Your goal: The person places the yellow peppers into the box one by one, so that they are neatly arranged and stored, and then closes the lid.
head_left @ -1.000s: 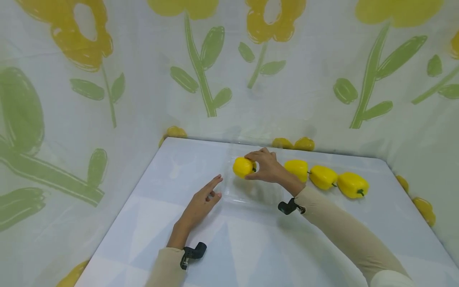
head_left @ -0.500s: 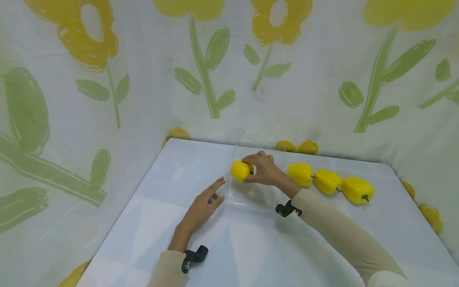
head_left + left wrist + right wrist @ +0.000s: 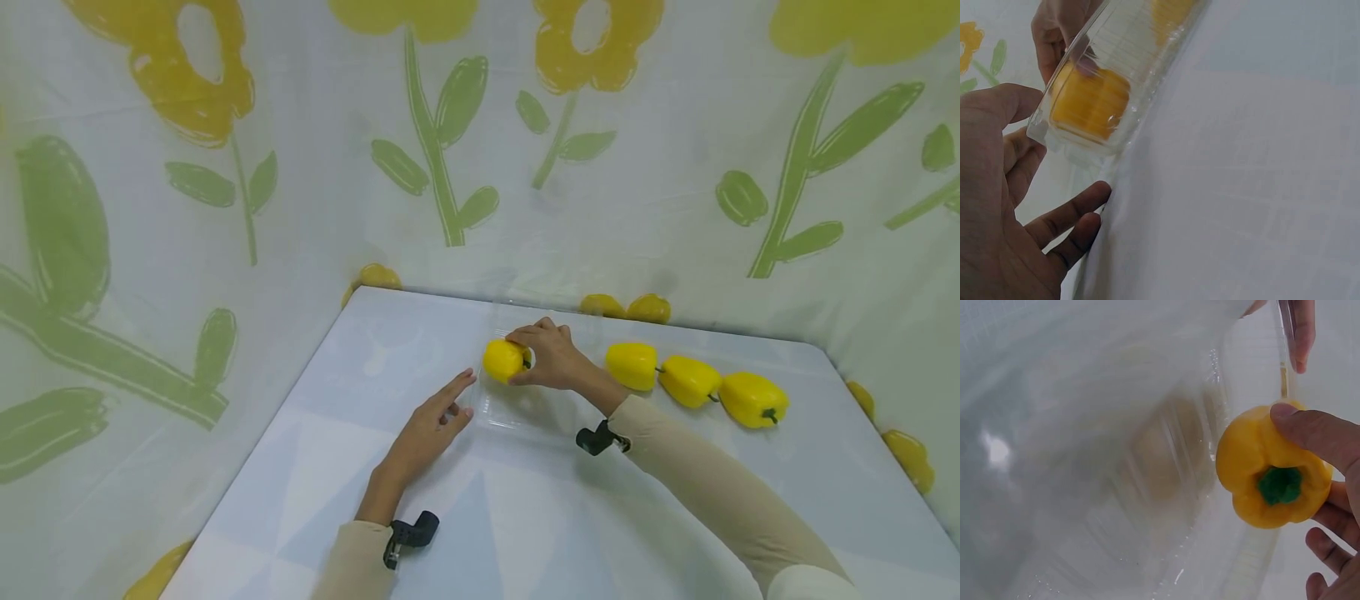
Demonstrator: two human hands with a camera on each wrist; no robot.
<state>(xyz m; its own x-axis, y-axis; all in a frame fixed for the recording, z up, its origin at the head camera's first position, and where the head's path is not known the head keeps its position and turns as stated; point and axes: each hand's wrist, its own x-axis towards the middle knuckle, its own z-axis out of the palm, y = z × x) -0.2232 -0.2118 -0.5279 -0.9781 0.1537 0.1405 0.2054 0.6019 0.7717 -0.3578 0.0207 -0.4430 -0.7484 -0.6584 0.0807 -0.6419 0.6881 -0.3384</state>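
Inside the clear box [image 3: 1127, 37]: one yellow pepper [image 3: 503, 361] sits within the walls, near the left end; whether it touches the floor I cannot tell.
Right hand [image 3: 551, 354]: pinches that pepper between thumb and fingers, its green stem [image 3: 1280, 485] towards the palm.
Left hand [image 3: 423, 429]: fingers spread at the box's left corner; how firmly they touch it, if at all, I cannot tell.
Pepper handling: best lowered gently and released only once it rests on the floor; dropping it could make it roll.
Box steadying: the thin-looking plastic probably flexes, so a light left palm would serve better than a squeeze.
Pepper count: four, one in the right hand, three in a row on the table [image 3: 540, 517], namely a near pepper [image 3: 632, 367], a middle pepper [image 3: 689, 382] and a far pepper [image 3: 753, 400].
Other counts: one box, two hands.
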